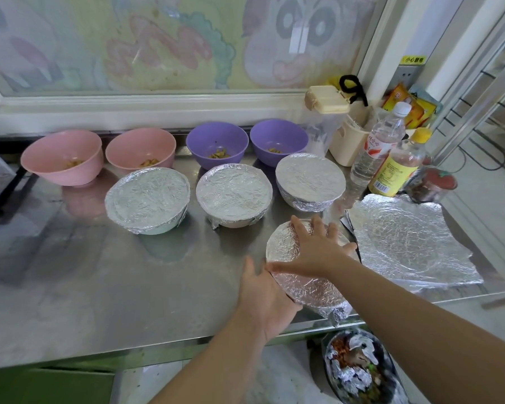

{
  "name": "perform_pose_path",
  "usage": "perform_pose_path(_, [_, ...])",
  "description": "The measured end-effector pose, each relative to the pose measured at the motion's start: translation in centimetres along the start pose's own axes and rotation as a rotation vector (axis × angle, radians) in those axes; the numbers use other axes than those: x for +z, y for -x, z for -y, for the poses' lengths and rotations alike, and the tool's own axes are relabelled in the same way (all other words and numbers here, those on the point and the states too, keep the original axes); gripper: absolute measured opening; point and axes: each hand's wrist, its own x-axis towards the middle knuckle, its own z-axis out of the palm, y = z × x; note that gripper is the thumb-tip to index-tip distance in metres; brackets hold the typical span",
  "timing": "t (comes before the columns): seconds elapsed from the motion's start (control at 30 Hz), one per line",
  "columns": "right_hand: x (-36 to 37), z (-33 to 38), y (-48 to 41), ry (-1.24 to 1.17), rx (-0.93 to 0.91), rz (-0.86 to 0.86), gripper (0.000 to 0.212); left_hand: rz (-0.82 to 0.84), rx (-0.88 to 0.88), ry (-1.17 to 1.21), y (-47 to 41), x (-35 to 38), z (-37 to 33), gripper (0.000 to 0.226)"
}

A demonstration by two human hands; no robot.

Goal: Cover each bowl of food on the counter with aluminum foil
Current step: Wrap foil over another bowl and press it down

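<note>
A foil-covered bowl (309,290) stands near the front edge of the steel counter (129,272). My right hand (315,249) lies flat on its foil top with fingers spread. My left hand (263,295) presses against the bowl's left side. Three more foil-covered bowls (148,198) (233,192) (309,176) form a row behind it. Along the back stand two pink bowls (63,156) (140,148) and two purple bowls (217,144) (278,139), uncovered, each with a little food. A loose sheet of aluminium foil (405,243) lies flat at the right.
Two bottles (378,144) (397,167), a cream container (347,144), a clear lidded jug (324,123) and a red-lidded jar (432,185) crowd the back right corner. A bin with foil scraps (359,371) sits on the floor below the counter's front edge. A painted window runs behind.
</note>
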Motion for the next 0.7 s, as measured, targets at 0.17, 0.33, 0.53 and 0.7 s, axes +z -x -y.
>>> perform_pose_path(0.17, [0.1,0.1,0.0,-0.006,0.011,-0.007,0.149,0.025,-0.049,-0.062,0.1,0.1,-0.9,0.103])
perform_pose_path(0.33, [0.1,0.4,0.3,-0.026,0.035,-0.022,0.147,0.052,-0.001,0.031,0.1,0.7,-1.3,0.084])
perform_pose_path(0.53, [-0.3,1.0,0.7,-0.061,0.087,-0.025,0.135,-0.181,0.243,0.006,1.0,3.3,-0.8,0.050])
perform_pose_path(0.7, [-0.2,1.4,0.8,-0.034,0.108,-0.027,0.132,-0.159,0.239,-0.001,1.2,3.3,-0.6,0.059])
